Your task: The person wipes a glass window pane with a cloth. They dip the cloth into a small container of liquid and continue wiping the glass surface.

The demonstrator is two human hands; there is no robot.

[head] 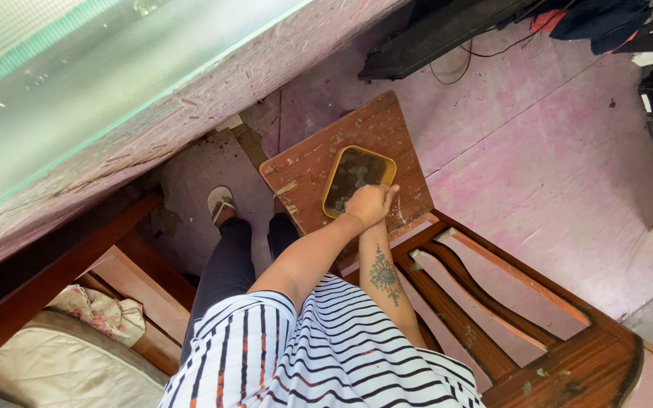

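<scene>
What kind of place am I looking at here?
Probably a lived-in room at home: a wooden chair on a worn pink floor, a glass tank and a cushion beside it.

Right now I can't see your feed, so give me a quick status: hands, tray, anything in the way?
Both hands together at the near edge of the yellow-rimmed tray; exact grip hidden. Tray flat on the wooden chair seat. Nothing blocking it.

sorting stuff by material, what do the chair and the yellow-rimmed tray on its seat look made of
Chair: looks like wood with a reddish-brown, worn varnish; grain, scuffs and pale patches show on the seat and back slats.
Tray: probably plastic, going by the smooth yellow rim with rounded corners; its dark, grimy inside leaves this open. Both hands meet at its edge.
</scene>
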